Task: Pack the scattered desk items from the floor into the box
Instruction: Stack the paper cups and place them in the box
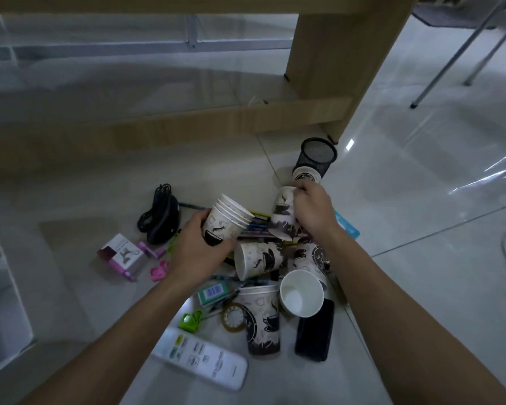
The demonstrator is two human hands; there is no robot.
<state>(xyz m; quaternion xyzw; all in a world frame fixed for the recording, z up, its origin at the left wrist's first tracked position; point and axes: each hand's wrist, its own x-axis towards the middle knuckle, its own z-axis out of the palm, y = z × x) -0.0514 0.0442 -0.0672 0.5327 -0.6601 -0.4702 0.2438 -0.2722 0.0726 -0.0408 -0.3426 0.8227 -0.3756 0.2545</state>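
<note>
My left hand (197, 248) grips a nested stack of printed paper cups (230, 222), held tilted above the pile. My right hand (311, 211) grips a single upturned paper cup (282, 216) just right of the stack. Below them, more paper cups lie on the floor: one on its side (259, 260), one standing (263, 320), one open white cup (301, 293), and one (306, 173) by a black mesh pen holder (316, 154). Pens (254, 226) lie under the cups. No box is in view.
On the tiled floor lie a white remote (200, 358), black phone (314, 331), tape roll (232, 317), green clip (189, 320), teal eraser box (214, 290), pink-white carton (122, 254), pink clips (159, 270), black cable bundle (161, 217) and a teal card (346, 226). A wooden desk leg (327, 68) stands behind.
</note>
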